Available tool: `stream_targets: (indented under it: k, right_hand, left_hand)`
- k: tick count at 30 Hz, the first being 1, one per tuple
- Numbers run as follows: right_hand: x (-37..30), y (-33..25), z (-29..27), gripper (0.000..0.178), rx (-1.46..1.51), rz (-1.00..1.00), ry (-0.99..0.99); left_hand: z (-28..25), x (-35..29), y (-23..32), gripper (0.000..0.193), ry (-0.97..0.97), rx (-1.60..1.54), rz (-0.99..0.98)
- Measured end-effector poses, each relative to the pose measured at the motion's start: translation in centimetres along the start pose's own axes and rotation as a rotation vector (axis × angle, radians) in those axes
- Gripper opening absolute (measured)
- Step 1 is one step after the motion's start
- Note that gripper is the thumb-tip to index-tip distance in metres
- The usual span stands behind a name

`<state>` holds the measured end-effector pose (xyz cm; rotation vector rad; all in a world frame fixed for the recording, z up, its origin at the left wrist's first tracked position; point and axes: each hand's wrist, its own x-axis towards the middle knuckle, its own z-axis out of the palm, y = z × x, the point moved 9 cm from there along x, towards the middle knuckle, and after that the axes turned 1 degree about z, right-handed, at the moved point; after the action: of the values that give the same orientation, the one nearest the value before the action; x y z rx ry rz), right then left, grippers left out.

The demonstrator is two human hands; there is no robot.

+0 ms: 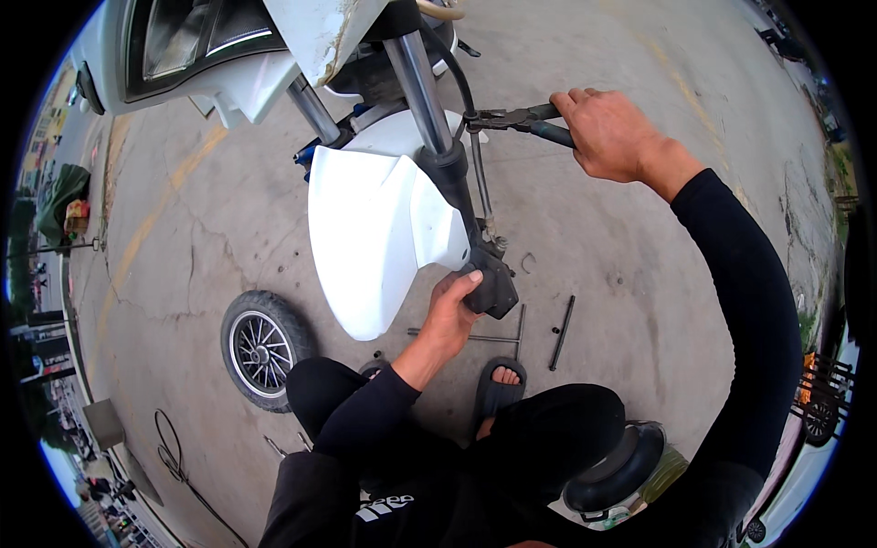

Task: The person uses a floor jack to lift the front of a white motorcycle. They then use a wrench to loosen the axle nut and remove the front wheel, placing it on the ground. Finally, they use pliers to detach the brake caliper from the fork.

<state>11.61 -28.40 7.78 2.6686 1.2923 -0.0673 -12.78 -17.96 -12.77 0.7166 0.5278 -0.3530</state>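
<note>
A white scooter's front end hangs above me with its wheel off. My right hand [607,132] grips the handles of dark pliers [512,119], whose jaws clamp a thin cable [479,178] running down beside the fork leg [429,110]. My left hand [449,306] holds the black lower end of the fork [493,283], just behind the white front mudguard [365,237]. Both arms wear black sleeves.
A removed wheel with a spoked rim [263,347] lies on the cracked concrete at lower left. A long axle rod [562,333] and thin metal rods [498,338] lie near my sandalled foot [501,379]. A black cable [178,466] curls at lower left.
</note>
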Motion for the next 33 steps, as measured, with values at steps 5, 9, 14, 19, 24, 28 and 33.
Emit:
stream_targets:
  k: [5,9,14,19,24,28,33]
  right_hand:
    - [0.9,0.8,0.6,0.019,-0.035,-0.09,0.04]
    - [1.6,0.9,0.5,0.019,-0.02,-0.125,0.038]
    - [1.7,1.2,0.5,0.019,-0.036,-0.157,0.037]
    - [0.3,0.9,0.5,0.022,-0.072,-0.145,0.123]
    - [-0.5,-0.4,0.9,0.027,0.006,0.077,0.011]
    - [-1.2,0.0,1.7,0.04,0.144,0.16,0.028]
    - [-2.3,1.8,0.4,0.061,0.228,0.136,0.06]
  left_hand:
    - [0.1,0.1,-0.2,0.044,0.0,-0.023,0.016]
    - [0.0,-0.1,0.0,0.044,0.033,-0.012,0.022]
    - [0.4,-0.1,0.2,0.045,0.02,-0.004,0.01]
    - [1.3,-0.7,0.2,0.047,0.016,-0.013,0.0]
    - [1.2,-0.9,0.7,0.052,-0.003,0.004,-0.018]
    - [3.1,-1.5,-0.4,0.057,-0.116,-0.105,-0.095]
    - [7.3,-3.7,-2.1,0.068,-0.327,-0.176,-0.201]
